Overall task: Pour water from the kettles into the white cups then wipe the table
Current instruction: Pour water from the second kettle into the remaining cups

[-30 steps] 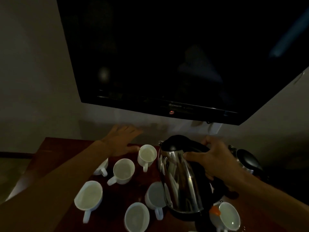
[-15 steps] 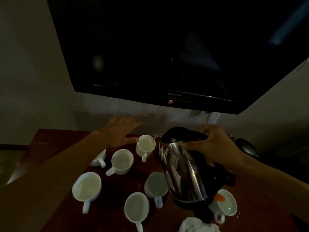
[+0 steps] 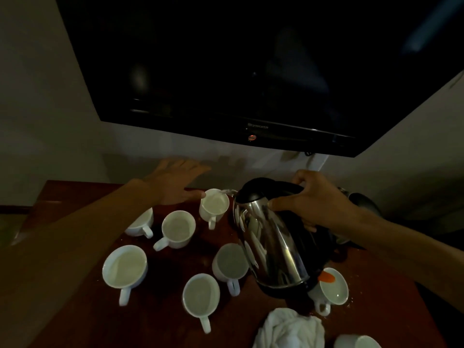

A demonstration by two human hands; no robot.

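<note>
My right hand grips the black handle of a steel kettle that is lifted and tilted left, its spout at the rim of the far white cup. A thin stream of water runs into that cup. My left hand hovers flat with straight fingers beside it, the thumb near the rim. Several more white cups stand on the dark red table, among them one at the left front and one in the middle. A white cloth lies crumpled at the front edge.
A second kettle stands behind my right wrist at the back right. A tilted cup with an orange piece sits under the lifted kettle's base. A black television hangs on the wall just above the table.
The kettle has tipped further to the left and its spout has reached the far cup, where water now runs out. My left hand has stayed beside that cup.
</note>
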